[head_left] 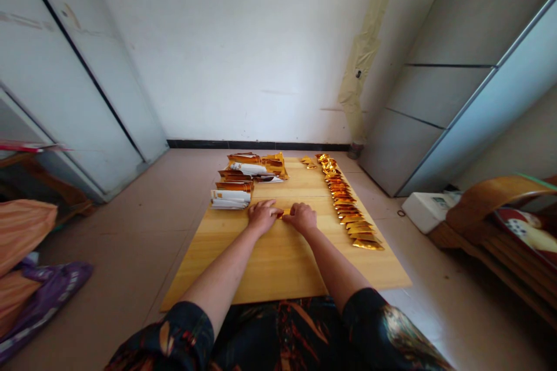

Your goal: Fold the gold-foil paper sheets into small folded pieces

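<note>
we pinch small gold foil piece (281, 214) between left hand (262, 215) and right hand (300, 217), both narrow | done: long row of gold foil triangles (343, 208) on wooden board (278, 261) | left: gold-and-white sheet stacks (232, 194)

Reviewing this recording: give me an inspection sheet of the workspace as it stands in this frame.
surface: pale wooden board lying on the floor
job's things: small gold foil piece between the hands; row of folded gold foil triangles to the right; stacks of gold and white paper to the left
clutter: purple bag and orange cloth at far left
grippers: left hand and right hand, both reaching the foil piece
cables: nothing seen
surroundings: white wall ahead; white box and wooden chair at right
</note>
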